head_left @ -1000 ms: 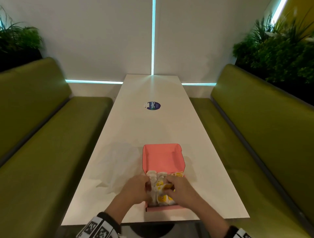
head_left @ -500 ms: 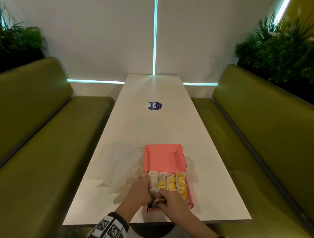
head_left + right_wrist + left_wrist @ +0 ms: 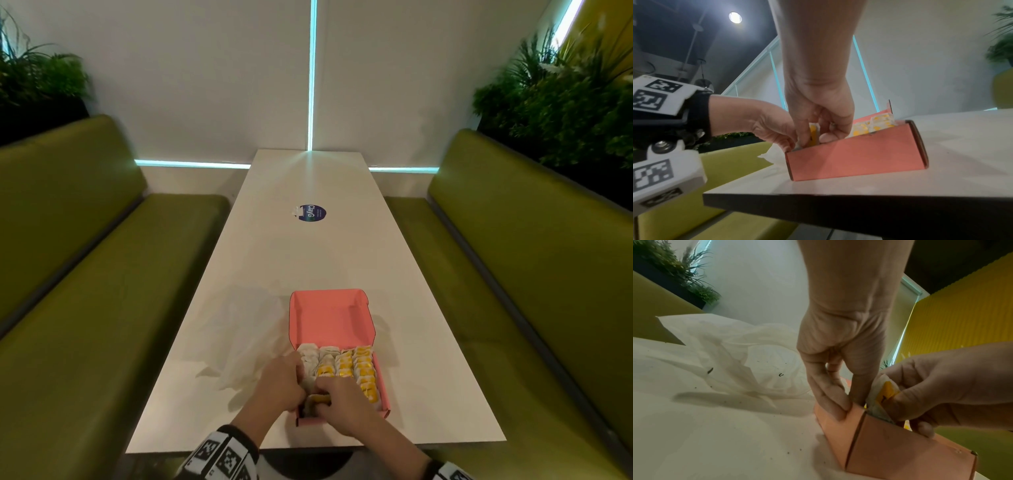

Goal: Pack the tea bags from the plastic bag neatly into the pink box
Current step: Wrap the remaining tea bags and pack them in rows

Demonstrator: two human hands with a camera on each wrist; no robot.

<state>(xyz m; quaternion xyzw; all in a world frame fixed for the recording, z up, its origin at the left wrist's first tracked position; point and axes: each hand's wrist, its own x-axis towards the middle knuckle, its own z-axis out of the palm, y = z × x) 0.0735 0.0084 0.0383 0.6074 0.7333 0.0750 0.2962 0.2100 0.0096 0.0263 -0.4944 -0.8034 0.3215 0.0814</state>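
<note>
Tabletop (image 3: 308,267): hands (image 3: 310,394) bent into pink box (image 3: 342,419).

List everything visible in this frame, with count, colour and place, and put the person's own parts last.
pink box: one, pink, lid open, near end of table.
tea bags: many, white and yellow, in rows inside the box.
tea bag: one, white and yellow, at the box's near left corner.
plastic bag: one, clear, crumpled, left of the box.
table: one, white, centre.
sticker: one, blue, mid-table.
benches: two, olive green, either side.
plants: dark green, behind both benches.
left hand: grips the box's left wall.
right hand: pinches the tea bag.
</note>
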